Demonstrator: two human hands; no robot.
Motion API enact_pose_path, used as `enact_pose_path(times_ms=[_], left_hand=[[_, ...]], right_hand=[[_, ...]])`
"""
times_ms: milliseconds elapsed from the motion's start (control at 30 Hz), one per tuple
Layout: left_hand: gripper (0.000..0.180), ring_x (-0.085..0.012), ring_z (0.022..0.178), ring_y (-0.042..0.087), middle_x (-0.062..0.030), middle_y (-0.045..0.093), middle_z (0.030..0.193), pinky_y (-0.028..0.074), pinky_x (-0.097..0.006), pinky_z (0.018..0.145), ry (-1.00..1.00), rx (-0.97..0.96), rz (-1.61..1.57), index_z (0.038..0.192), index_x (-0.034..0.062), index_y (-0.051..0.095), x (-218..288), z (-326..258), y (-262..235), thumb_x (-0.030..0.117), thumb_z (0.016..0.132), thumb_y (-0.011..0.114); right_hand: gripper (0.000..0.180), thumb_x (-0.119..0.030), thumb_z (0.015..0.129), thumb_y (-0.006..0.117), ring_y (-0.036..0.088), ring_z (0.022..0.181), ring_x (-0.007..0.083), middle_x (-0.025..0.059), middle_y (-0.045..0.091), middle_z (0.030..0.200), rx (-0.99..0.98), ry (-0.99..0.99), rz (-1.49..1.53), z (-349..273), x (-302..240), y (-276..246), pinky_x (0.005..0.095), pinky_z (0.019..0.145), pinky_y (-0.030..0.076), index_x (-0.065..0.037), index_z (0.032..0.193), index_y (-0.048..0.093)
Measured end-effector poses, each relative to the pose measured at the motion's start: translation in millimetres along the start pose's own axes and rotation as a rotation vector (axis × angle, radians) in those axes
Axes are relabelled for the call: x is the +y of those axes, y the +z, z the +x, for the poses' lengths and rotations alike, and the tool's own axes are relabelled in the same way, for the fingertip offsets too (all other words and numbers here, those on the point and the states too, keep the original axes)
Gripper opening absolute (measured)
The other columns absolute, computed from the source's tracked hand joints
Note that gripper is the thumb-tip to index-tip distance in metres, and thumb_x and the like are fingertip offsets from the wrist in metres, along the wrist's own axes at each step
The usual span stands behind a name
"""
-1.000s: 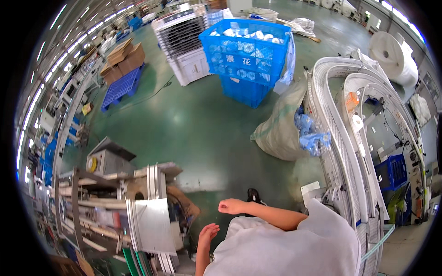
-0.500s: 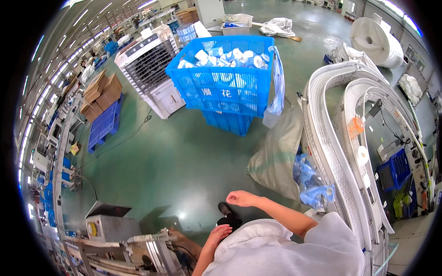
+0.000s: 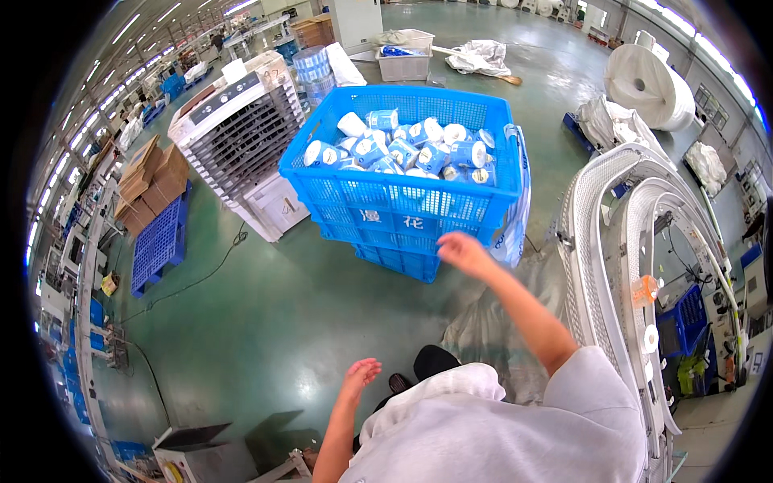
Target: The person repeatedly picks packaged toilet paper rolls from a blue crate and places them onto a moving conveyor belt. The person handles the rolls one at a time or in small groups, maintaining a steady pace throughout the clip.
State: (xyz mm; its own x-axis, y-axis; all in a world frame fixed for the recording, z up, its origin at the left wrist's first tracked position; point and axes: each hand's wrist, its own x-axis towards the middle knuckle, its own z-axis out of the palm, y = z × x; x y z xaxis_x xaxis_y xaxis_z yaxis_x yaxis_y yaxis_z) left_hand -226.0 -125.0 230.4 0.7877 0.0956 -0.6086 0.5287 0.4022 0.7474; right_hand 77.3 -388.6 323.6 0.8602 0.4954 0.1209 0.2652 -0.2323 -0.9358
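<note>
In front of me stands a large blue mesh plastic crate, filled with several small paper rolls in blue and white wrappers. It rests on another blue crate. My right hand is raised over the floor by the crate's near side, its fingers loosely bent and apart; nothing shows in them. Whether it touches the crate is unclear. Lower down, close to my body, my left hand hangs with its fingers stretched out, holding nothing. A pale plastic bag hangs at the crate's right side.
A curved white conveyor runs along my right, with an orange-wrapped pack on its inner lane. A large sack lies beside it. To the left are an air cooler, a blue pallet with cardboard boxes, and a cable on the floor.
I have come closer to the crate, which now looks larger and shows more of its rolls. My right hand has moved forward and right; my left hand has swung out leftward and forward.
</note>
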Motion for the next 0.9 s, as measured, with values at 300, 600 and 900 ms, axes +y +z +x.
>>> enact_pose_path(times_ms=[300,600,900], left_hand=[[0.026,-0.0175,0.097,0.057,-0.0107,0.060,0.108,0.044,-0.029,0.083,0.035,0.083,-0.028,0.111,0.0031,0.053,134.1,128.1,29.0,0.017,0.089,0.050],[0.030,-0.0166,0.102,0.054,-0.0088,0.058,0.111,0.040,-0.029,0.088,0.191,-0.051,0.228,0.115,0.0037,0.051,300.6,226.7,136.7,0.017,0.088,0.052],[0.048,-0.0277,0.119,0.044,-0.0118,0.048,0.126,0.033,-0.044,0.102,0.315,-0.261,-0.445,0.132,0.0038,0.037,359.3,312.8,197.5,0.022,0.088,0.047]], right_hand=[[0.082,-0.024,0.060,0.078,0.054,0.104,0.0353,0.0266,0.052,0.113,0.822,0.504,-0.313,317.6,209.1,-206.2,0.0376,0.087,0.043,0.004,0.123,0.034],[0.080,-0.018,0.062,0.076,0.054,0.102,0.0302,0.0228,0.052,0.112,0.382,0.598,-0.091,396.0,224.8,-256.5,0.0365,0.088,0.044,0.005,0.125,0.034],[0.063,-0.027,0.076,0.066,0.056,0.094,0.0156,0.0093,0.058,0.103,-0.683,0.354,0.492,373.4,-2.6,-162.2,0.0274,0.082,0.043,-0.006,0.129,0.038]])
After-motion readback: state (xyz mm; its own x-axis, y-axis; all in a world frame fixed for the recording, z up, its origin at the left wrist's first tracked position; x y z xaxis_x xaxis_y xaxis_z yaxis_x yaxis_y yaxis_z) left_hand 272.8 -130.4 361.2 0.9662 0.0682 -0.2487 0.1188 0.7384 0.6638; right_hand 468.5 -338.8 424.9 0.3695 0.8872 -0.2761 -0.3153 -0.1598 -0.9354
